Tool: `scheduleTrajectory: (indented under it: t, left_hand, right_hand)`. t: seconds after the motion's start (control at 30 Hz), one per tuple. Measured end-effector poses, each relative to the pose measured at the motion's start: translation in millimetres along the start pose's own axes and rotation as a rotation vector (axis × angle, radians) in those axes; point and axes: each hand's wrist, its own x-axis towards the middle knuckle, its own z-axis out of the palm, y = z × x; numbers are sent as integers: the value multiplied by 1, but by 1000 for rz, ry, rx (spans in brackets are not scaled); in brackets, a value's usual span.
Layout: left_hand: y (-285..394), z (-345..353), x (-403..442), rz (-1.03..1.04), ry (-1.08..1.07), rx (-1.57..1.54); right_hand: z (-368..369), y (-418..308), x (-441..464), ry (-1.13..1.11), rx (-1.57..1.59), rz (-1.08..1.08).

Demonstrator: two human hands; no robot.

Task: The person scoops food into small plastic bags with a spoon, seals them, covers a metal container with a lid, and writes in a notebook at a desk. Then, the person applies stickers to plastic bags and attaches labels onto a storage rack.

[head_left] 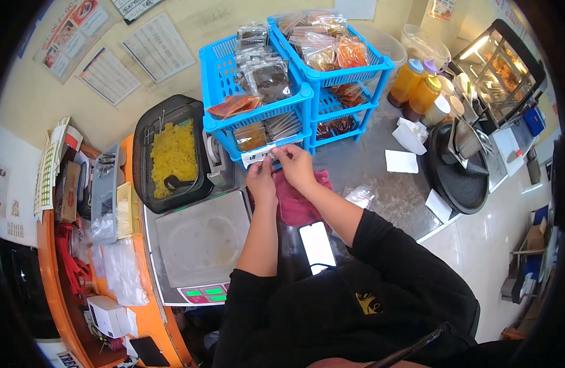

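Both hands meet at the lower front edge of a blue plastic rack. A white paper label with dark writing lies across that edge. My left hand pinches the label from below, fingertips closed near its middle. My right hand has thumb and forefinger closed on its right end. Just behind the label, the rack's lower shelf holds small sauce packets. Beneath my wrists lies a dark red cloth. Whether tape holds the label to the rack I cannot tell.
To the left stand a weighing scale, a tape dispenser and a black tray of yellow rice. A phone lies near my body. Sauce bottles and a round black tray stand right.
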Motion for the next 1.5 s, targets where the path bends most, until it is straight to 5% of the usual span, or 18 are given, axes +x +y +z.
scheduleTrajectory:
  t: [0.27, 0.37, 0.87, 0.97, 1.17, 1.5]
  left_hand:
    - [-2, 0, 3, 18, -6, 32]
    - [-5, -2, 4, 31, -15, 31]
    - [-9, -14, -51, -126, -95, -15]
    - [-4, -19, -71, -145, -100, -40]
    - [-4, -30, -95, -138, -160, -92]
    - [-6, -76, -141, -87, -139, -166]
  right_hand:
    - [-3, -5, 1, 18, -148, 38]
    - [9, 30, 7, 83, 55, -44]
    - [-8, 55, -8, -61, -129, 186]
    - [-6, 69, -13, -102, 223, 211]
    - [-15, 13, -14, -298, 820, 758]
    - [4, 24, -6, -274, 792, 764]
